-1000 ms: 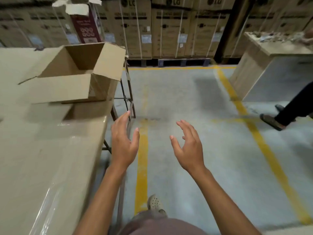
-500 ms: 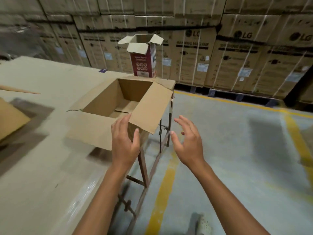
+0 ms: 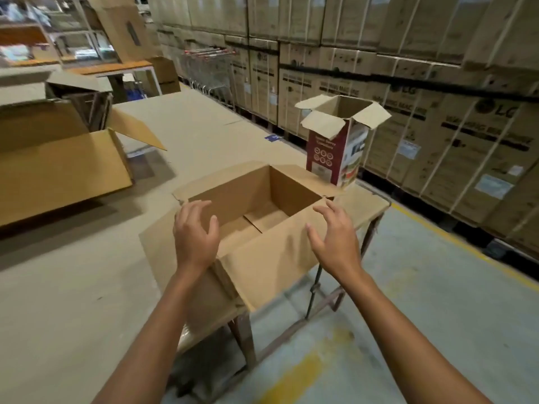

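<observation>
An open brown cardboard box [image 3: 262, 199] sits at the corner of a long cardboard-covered table [image 3: 73, 287], its flaps spread outward and its inside empty. My left hand [image 3: 195, 237] hovers over the box's near left flap, fingers spread and relaxed, holding nothing. My right hand [image 3: 335, 240] hangs over the near right flap, fingers loosely bent and empty. Whether either hand touches the cardboard is not plain.
A tall red-and-white carton [image 3: 335, 153] with open top flaps stands just behind the box. A larger open brown box [image 3: 58, 167] lies on the table at left. Stacked strapped cartons [image 3: 437, 126] line the right wall. Grey floor with yellow lines [image 3: 297, 377] lies to the right.
The view has swung left from the floor onto the table, and both open hands now sit over the box's near flaps instead of short of it.
</observation>
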A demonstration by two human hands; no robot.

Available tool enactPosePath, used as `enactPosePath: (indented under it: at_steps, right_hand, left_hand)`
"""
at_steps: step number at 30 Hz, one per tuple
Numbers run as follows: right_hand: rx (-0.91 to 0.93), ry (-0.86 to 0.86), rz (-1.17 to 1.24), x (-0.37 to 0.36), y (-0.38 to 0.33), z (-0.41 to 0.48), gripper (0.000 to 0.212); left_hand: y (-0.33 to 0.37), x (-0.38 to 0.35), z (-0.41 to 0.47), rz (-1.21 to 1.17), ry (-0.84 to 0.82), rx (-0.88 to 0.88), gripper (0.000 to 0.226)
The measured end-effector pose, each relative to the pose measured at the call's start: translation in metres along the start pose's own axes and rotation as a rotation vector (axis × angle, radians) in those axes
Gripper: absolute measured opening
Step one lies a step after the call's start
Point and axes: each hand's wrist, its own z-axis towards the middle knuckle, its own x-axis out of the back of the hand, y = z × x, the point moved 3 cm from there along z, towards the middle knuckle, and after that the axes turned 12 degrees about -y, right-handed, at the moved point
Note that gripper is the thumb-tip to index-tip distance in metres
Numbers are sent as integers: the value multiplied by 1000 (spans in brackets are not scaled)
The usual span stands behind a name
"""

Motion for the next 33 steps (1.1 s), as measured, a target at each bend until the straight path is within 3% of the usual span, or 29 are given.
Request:
enactPosePath:
  at_steps: [6,9,12,17,20,22,24,29,31,33]
  right_hand:
    - [237,-212,-72,-43,-14,51,47]
    - [230,-354,-234,-77,-20,63,52]
    - [234,-386,-240,-91,-15,67,63]
    - [209,-443,-295,-92,-11,78,64]
    - [54,-462,-332,-94,-13,83,48]
    - [-91,-442,-324,-96,-16,84,53]
    - [-223,-453,-264,-100,-18,82,58]
    - [-342,-471,-87,-112,-38,85,73]
    - [-341,-480,11,-119,-49,78,70]
    - [-299,-551,323,-129,-60,61,68]
  left_hand:
    - [-40,0,61,24,-167,356,46]
    - [-71,2,78,-66,-290,561,61]
    - [-92,-3,77,-157,-355,603,63]
    - [-99,-14,56,-215,-150,565,61]
    - [-101,-5,32,-62,-78,563,49]
    - [-97,5,5,-3,-7,574,43]
    - [-87,14,-24,15,83,565,39]
    - [-80,44,-82,-63,209,660,29]
    - [-88,55,-95,-133,188,722,39]
    - [-95,63,-103,-210,151,782,56]
